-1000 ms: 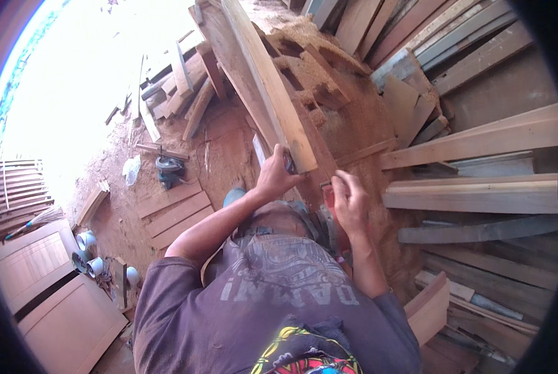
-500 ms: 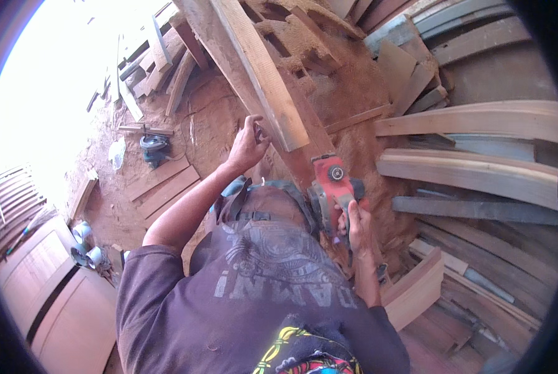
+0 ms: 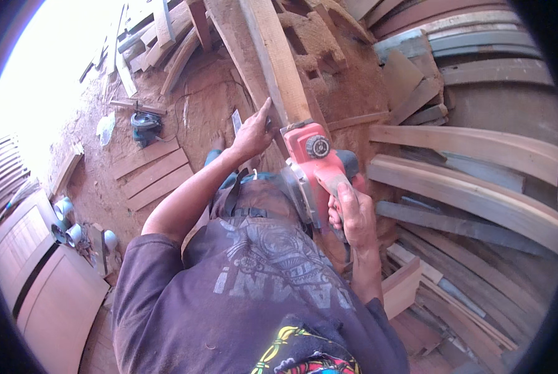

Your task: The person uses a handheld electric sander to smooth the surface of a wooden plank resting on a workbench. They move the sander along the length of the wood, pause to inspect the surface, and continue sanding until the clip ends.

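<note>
My right hand (image 3: 352, 215) is wrapped round the rear handle of a red electric planer (image 3: 319, 163) with a dark round knob on top. The planer's front sits at the near end of a long pale wooden plank (image 3: 285, 78). That plank runs away from me on a wider wooden board (image 3: 232, 40). My left hand (image 3: 254, 136) is by the plank's left edge, its index finger stretched forward along the side and the other fingers partly bent. It appears to hold nothing. The planer's underside is hidden.
A blue-green circular saw (image 3: 145, 126) lies on the dusty floor at left, near some flat boards (image 3: 151, 171). Long planks (image 3: 466, 187) are stacked at right. Wooden panels (image 3: 64, 305) lie at lower left. Offcuts (image 3: 167, 47) are piled at the far left.
The planer in my right hand has come up and left, to the plank's near end. My left hand has moved slightly, its index finger now extended along the plank.
</note>
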A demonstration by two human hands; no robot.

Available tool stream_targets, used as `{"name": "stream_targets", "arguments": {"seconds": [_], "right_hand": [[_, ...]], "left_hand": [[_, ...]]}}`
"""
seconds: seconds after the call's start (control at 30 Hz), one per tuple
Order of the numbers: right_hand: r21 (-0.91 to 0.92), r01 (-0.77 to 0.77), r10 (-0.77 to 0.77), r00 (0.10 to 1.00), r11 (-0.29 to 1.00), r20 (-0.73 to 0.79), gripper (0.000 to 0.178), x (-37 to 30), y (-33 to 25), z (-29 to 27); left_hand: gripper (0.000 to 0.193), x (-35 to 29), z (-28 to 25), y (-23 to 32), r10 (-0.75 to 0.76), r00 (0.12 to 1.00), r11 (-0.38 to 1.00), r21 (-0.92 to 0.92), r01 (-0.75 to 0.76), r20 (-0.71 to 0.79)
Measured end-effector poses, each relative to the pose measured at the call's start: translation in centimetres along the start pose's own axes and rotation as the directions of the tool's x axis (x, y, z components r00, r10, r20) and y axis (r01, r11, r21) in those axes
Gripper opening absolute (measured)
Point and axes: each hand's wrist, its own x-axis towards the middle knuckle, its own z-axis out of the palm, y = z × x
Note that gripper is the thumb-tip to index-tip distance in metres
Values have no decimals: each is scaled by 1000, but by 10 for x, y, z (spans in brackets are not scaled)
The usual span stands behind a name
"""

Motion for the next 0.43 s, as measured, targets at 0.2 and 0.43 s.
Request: {"name": "stream_targets", "arguments": {"seconds": [0.2,0.43], "right_hand": [[-66,157,-154,987,985,45,56,82,-56,30],[-85,226,-209,963,970,169,65,147,-105,45]], "left_hand": [[89,-5,14,-11,61,996,998,4,-61,-61],[64,6,5,-15,29,999,999,-42,-28,18]]}}
